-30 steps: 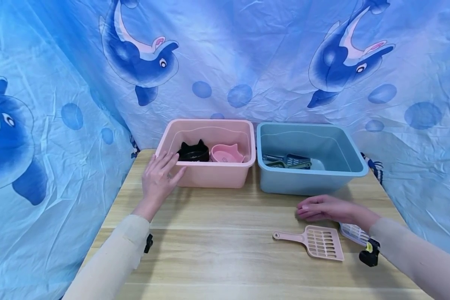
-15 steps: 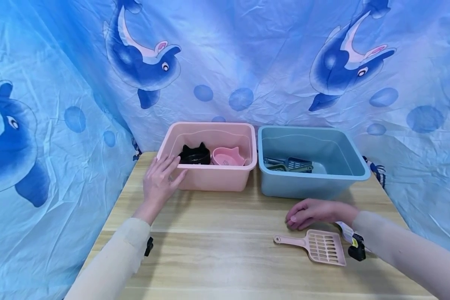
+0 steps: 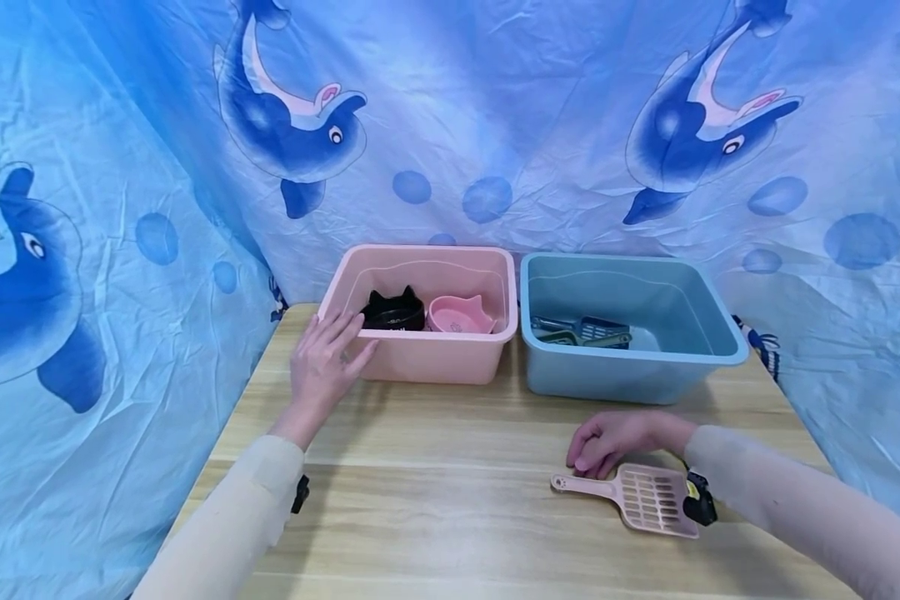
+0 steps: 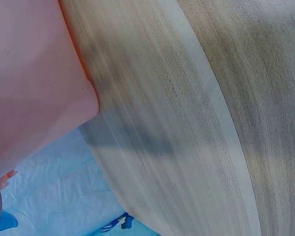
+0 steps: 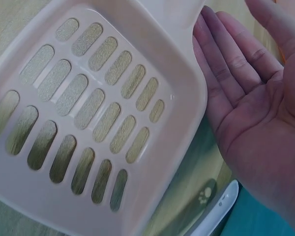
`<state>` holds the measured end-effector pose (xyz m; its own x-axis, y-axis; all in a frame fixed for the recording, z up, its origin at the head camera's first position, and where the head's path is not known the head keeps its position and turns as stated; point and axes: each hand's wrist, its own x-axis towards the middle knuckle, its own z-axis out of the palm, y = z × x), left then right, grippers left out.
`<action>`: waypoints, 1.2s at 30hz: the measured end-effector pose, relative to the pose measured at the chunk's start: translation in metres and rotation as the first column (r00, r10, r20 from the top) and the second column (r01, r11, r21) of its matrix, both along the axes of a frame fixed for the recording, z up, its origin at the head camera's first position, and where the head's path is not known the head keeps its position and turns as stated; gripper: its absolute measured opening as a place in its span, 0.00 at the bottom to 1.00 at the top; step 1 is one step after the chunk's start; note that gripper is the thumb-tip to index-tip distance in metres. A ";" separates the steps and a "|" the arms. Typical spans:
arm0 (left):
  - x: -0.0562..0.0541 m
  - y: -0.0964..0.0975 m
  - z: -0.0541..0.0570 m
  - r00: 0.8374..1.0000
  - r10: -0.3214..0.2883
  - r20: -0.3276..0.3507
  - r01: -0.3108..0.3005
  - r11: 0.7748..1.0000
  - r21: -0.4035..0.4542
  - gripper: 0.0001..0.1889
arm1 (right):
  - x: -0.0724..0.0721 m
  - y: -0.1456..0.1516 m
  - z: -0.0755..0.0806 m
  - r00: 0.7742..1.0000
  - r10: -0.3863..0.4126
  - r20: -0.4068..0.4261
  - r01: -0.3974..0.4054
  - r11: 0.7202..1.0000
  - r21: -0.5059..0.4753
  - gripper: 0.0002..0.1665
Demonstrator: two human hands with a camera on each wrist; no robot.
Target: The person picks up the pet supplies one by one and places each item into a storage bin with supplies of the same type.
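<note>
My left hand [image 3: 322,358] rests on the front left corner of a pink plastic tub [image 3: 427,358], fingers over the rim and thumb along the outer wall. Inside it sit a black cat-eared bowl [image 3: 395,312] and a pink one [image 3: 459,317]. My right hand [image 3: 607,442] is just behind a pink slotted litter scoop [image 3: 652,500] lying on the table. In the right wrist view, the fingers extend to the scoop's handle [image 5: 174,12], with the palm bare. A second, pale scoop's handle [image 5: 216,209] shows there; my forearm hides it in the head view.
A blue tub [image 3: 637,371] stands right of the pink one, with several dark blue and green litter scoops [image 3: 596,329] inside. A wooden table [image 3: 420,517] lies under everything. Behind hangs a blue dolphin-print curtain [image 3: 450,108].
My right hand has moved left, then toward me, reaching the pink scoop's handle. My forearm now covers the pale scoop. The left hand stays on the pink tub.
</note>
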<state>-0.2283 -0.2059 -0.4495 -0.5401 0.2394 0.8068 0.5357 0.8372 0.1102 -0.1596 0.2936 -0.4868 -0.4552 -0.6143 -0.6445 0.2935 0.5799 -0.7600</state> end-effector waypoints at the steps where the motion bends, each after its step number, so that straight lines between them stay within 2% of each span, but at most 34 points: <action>1: 0.000 0.000 0.000 1.000 0.000 -0.002 0.000 1.000 0.001 0.28 | 0.000 -0.001 0.000 1.000 0.010 -0.006 -0.010 1.000 0.006 0.14; 7: 0.000 0.001 0.000 1.000 0.009 0.005 -0.009 1.000 0.002 0.28 | 0.003 -0.005 -0.002 0.999 0.040 -0.030 -0.039 0.999 0.029 0.12; 21: 0.000 0.000 0.000 1.000 0.012 0.008 -0.012 1.000 -0.008 0.29 | 0.006 -0.007 0.000 0.999 0.035 -0.025 -0.034 0.999 0.042 0.12; 29: 0.001 0.000 -0.001 1.000 0.013 0.014 -0.012 1.000 -0.008 0.29 | 0.011 -0.003 0.000 0.995 0.043 -0.086 -0.039 0.998 0.040 0.11; 36: 0.000 0.000 -0.001 1.000 0.009 0.009 -0.009 1.000 -0.003 0.29 | 0.014 0.005 0.003 0.990 0.026 -0.140 -0.029 0.999 -0.015 0.13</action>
<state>-0.2283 -0.2064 -0.4506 -0.5496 0.2364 0.8012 0.5270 0.8423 0.1130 -0.1453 0.2987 -0.4841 -0.5227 -0.6378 -0.5656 0.1681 0.5733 -0.8019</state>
